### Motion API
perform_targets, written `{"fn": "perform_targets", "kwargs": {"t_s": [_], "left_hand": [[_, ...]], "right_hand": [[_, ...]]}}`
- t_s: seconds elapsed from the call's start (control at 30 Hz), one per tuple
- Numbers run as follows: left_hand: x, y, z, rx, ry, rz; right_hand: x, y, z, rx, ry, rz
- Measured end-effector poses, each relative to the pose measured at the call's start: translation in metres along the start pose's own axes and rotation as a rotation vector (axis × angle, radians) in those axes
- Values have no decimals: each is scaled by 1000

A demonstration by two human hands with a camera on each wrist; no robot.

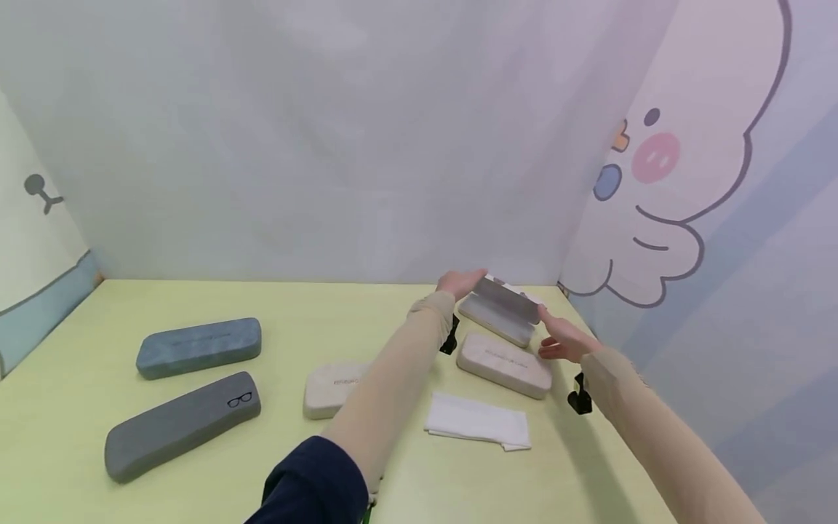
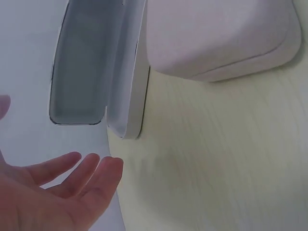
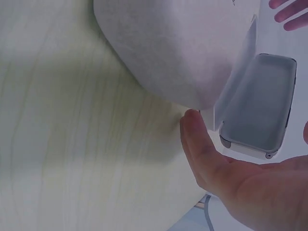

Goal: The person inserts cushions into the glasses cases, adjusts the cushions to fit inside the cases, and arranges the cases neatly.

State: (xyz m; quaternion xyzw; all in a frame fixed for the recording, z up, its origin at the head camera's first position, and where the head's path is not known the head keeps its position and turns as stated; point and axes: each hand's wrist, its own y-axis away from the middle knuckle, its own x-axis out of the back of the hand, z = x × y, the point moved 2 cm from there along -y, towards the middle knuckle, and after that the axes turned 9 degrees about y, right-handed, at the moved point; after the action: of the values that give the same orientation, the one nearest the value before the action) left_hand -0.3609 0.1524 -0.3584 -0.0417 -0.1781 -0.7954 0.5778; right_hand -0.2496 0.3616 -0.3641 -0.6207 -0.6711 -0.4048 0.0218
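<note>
At the back right of the table stands a white glasses case [image 1: 494, 319] with its lid raised, the grey lining [image 2: 86, 62] showing. My left hand [image 1: 458, 284] is at the lid's left end; in the left wrist view its fingers [image 2: 103, 180] are stretched out beside the case's end. By the lid's right corner is my right hand [image 1: 566, 338], thumb up and fingers extended. The right wrist view has those fingers [image 3: 195, 130] close under the case's corner. A closed pale pink glasses case [image 1: 504, 364] lies just in front of the raised one.
A folded white cloth [image 1: 478, 418] lies nearer to me. My left forearm partly covers a small beige case [image 1: 330, 389]. On the left are a blue case [image 1: 199, 348] and a dark grey case [image 1: 177, 429] with a glasses print. A curtain wall [image 1: 327, 182] borders the table's back.
</note>
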Motion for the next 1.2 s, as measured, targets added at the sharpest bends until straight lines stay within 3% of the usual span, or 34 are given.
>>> {"fn": "perform_targets", "kwargs": {"t_s": [0.2,0.5,0.7,0.77,0.8,1.0,1.03,1.1,1.17,1.2], "left_hand": [[-14,-9,-10,24,56,0],[-23,-26,-21,77,12,-44],[-28,-23,-14,89,-35,-65],[-25,-16,-12,82,-69,-66],[-30,-36,-23,81,-85,-57],[-24,-28,-19,81,-97,-53],[-16,-6,-8,81,-96,-63],[-18,-15,-11,88,-106,-73],[-22,-37,-22,68,-118,-75],[-26,-55,-30,71,-121,-81]], "right_hand": [[-3,-10,0,-21,-48,37],[-11,-19,-14,-54,-87,80],[-12,-25,-15,-83,-75,139],[-15,-28,-15,-91,-68,154],[-16,-29,-15,-94,-71,159],[-15,-30,-17,-76,-83,109],[-14,-29,-17,-72,-85,95],[-13,-30,-18,-65,-90,70],[-13,-31,-19,-65,-93,67],[-13,-31,-20,-66,-90,69]]}}
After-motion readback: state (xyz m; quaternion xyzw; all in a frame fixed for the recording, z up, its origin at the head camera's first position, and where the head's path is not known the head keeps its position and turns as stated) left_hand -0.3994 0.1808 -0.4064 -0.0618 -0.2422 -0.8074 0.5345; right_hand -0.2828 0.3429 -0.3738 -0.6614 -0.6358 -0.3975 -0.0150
